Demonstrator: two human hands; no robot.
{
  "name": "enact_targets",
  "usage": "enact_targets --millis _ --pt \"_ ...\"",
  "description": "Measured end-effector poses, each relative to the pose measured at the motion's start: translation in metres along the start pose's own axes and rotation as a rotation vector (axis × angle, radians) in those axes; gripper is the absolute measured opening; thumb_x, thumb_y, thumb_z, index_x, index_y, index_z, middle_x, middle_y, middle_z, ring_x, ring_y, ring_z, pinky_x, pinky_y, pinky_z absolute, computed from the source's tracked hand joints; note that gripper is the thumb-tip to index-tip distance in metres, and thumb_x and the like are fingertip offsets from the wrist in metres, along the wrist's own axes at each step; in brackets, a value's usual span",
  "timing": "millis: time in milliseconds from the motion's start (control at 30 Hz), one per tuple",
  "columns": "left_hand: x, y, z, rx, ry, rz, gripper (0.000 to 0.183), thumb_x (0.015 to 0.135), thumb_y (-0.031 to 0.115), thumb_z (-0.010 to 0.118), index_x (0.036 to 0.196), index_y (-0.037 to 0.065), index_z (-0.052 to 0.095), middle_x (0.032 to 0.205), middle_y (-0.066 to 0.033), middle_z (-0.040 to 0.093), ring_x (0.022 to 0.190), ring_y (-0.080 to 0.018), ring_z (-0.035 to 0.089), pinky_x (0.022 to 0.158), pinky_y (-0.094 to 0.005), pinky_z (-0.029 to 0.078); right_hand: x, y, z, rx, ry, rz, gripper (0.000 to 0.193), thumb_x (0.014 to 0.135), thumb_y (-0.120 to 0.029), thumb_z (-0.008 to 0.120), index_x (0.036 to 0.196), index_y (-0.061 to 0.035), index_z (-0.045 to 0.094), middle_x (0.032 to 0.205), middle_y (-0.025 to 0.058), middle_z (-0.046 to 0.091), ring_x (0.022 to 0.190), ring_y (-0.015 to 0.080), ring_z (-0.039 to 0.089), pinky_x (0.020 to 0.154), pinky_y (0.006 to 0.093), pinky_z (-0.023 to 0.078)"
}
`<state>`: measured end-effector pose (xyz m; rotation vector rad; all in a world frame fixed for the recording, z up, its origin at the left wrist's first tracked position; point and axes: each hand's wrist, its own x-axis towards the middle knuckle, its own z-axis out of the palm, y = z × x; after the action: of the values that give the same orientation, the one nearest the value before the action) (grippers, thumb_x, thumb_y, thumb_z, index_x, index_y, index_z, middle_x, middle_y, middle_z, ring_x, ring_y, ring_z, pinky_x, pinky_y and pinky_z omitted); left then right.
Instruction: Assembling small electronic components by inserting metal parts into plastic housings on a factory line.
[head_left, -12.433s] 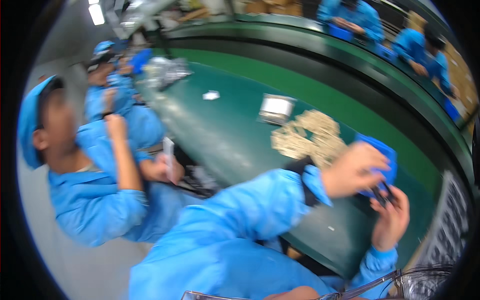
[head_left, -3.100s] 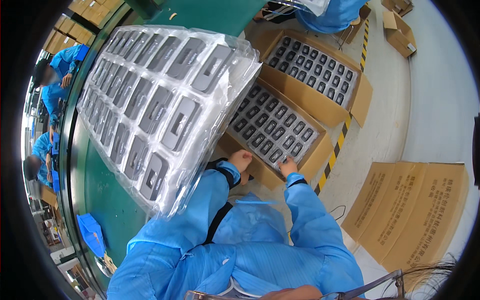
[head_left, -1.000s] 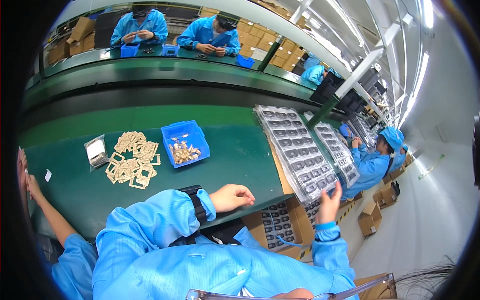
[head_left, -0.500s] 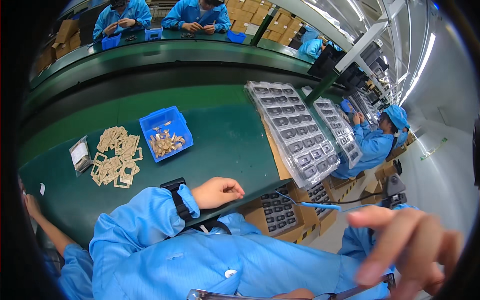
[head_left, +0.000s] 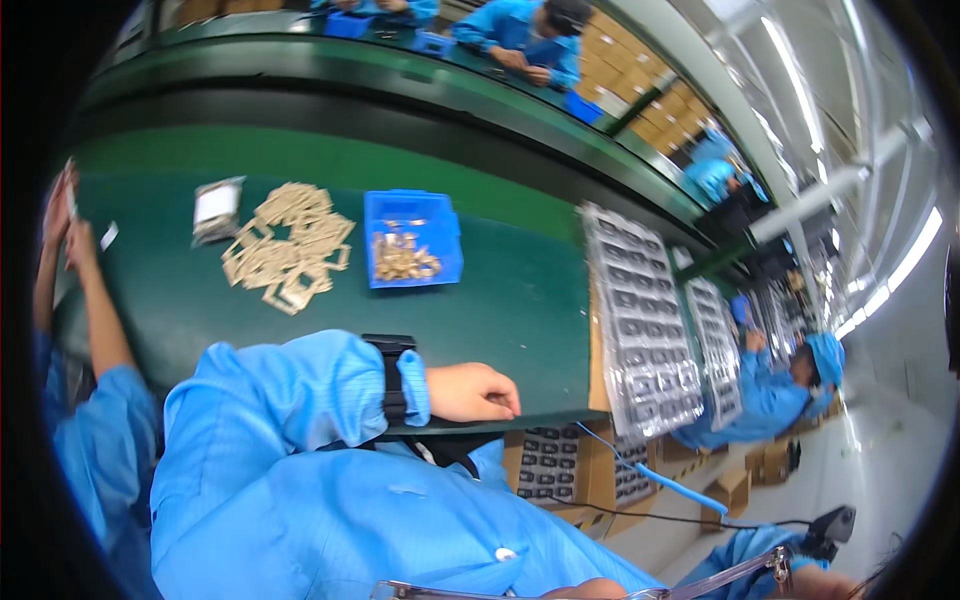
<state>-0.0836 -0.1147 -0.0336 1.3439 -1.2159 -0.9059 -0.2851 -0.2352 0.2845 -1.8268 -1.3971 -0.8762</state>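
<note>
My left hand rests at the near edge of the green table, fingers curled in and nothing visible in them. A black strapped device is on that wrist. At the lower right, only a blurred part of my right hand shows beside the clear eyeglass frame; its fingers are hidden. Another black device sits by my right wrist. Beyond my left hand stands a blue bin holding small gold-coloured pieces. Left of it lies a pile of beige, frame-shaped pieces.
A clear plastic bag lies left of the pile. Clear trays of dark parts lie on the right. Below the edge are cardboard boxes and a blue coiled cord. A co-worker's arms are at left; others sit across and right.
My right hand has dropped from in front of the view to the lower right edge. The view has turned, shifting the table's things. My left hand stays at the table edge.
</note>
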Motion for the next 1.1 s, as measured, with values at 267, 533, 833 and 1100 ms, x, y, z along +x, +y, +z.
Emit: enact_targets --millis 267,533,833,1100 --pt "-0.011 -0.001 -0.004 0.0 0.054 -0.03 0.022 0.096 0.016 0.06 0.111 0.0 0.065 0.099 -0.0087 0.07 0.091 -0.0135 0.065 0.083 -0.0292 0.052 -0.046 0.049 0.002 -0.397 0.207 -0.368 0.034 0.099 -0.033 0.045 0.11 -0.0084 0.064 0.12 0.0186 0.06 0.123 0.0378 0.052 0.105 0.0509 0.036" --pt "-0.009 -0.002 -0.005 0.033 0.017 -0.045 0.023 0.097 0.018 0.059 0.111 0.001 0.065 0.098 -0.0098 0.07 0.09 -0.0168 0.066 0.081 -0.0315 0.052 -0.135 0.155 -0.034 -0.966 0.311 -0.031 0.03 0.098 -0.028 0.046 0.106 -0.0074 0.066 0.118 0.0177 0.061 0.122 0.036 0.054 0.103 0.0485 0.04" --pt "-0.003 0.005 -0.001 0.197 0.017 0.041 0.02 0.094 0.02 0.06 0.107 0.005 0.067 0.097 -0.0115 0.069 0.089 -0.0262 0.068 0.078 -0.0371 0.053 -0.332 0.396 -0.22 -1.105 -0.24 1.433 0.043 0.081 0.001 0.06 0.119 -0.0193 0.066 0.112 0.0163 0.067 0.116 0.0376 0.055 0.101 0.0444 0.041" --pt "0.002 -0.009 -0.003 0.314 -0.01 0.042 0.019 0.098 0.02 0.051 0.108 0.01 0.063 0.103 -0.008 0.067 0.094 -0.0305 0.064 0.078 -0.041 0.052 -0.333 0.474 -0.166 -1.254 -0.707 1.575 0.064 0.082 0.0 0.055 0.136 -0.0337 0.052 0.143 0.0104 0.049 0.138 0.0334 0.037 0.107 0.0493 0.04"
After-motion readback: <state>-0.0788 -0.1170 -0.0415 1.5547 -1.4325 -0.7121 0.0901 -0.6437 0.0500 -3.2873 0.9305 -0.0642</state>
